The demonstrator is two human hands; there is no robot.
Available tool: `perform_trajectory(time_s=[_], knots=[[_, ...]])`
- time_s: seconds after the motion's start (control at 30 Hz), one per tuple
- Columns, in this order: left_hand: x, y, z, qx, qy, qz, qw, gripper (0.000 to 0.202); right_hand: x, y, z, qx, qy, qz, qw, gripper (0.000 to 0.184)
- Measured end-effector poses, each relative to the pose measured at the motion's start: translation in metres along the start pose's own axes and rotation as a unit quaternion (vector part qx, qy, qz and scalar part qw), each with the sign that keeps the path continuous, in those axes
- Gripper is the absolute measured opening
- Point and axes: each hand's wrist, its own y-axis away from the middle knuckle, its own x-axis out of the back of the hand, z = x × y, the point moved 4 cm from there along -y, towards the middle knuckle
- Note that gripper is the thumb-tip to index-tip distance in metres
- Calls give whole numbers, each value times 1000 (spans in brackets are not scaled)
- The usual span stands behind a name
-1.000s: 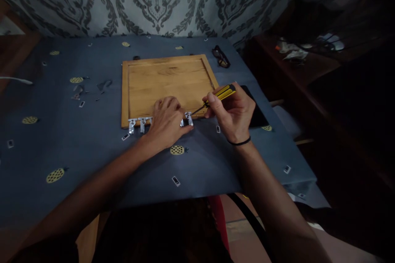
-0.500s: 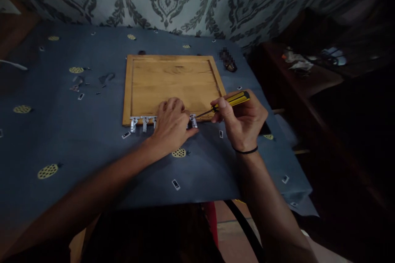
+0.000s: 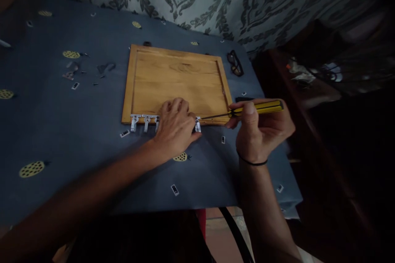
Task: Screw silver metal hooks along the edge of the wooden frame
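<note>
A framed wooden board (image 3: 179, 80) lies flat, with a row of shiny metal hooks (image 3: 135, 123) along its near edge. My left hand (image 3: 175, 127) presses on the middle of that row, fingers curled, hiding several of the hooks. In my right hand (image 3: 262, 131) is a yellow and black screwdriver (image 3: 267, 107), gripped between thumb and fingers. Its shaft is nearly level and points left, the tip at the rightmost visible hook (image 3: 198, 125). Whether the tip sits in a screw is too small to tell.
Small metal parts (image 3: 70, 72) and screws lie left of the board on the blue pineapple-print tablecloth (image 3: 101, 164). Eyeglasses (image 3: 235, 63) rest at the back right, and a dark object (image 3: 244, 99) lies beyond my right hand. A patterned curtain (image 3: 203, 0) hangs behind.
My right hand has shifted right and the screwdriver now lies flatter, its tip still near the rightmost hook. My left hand keeps its place on the row. The camera view has tilted slightly.
</note>
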Motion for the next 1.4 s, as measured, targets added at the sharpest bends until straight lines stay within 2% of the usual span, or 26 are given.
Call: perform_trajectory(time_s=[0.1,0.47,0.73,1.03,1.4], knots=[[1,0,1,2,2,-5,1000,36,0,1,-3,-1,-5,7,1000,33],[2,-1,1,4,-4,-31,1000,39,-4,4,-2,-11,7,-27,1000,31],[0,-2,0,5,-5,-21,1000,39,-6,2,-2,2,18,-48,999,33],[-2,-1,0,-3,-16,7,1000,35,-13,-3,-5,-29,24,-74,997,37],[2,0,1,1,-11,-9,1000,38,-12,-11,-2,-78,24,-182,980,34]])
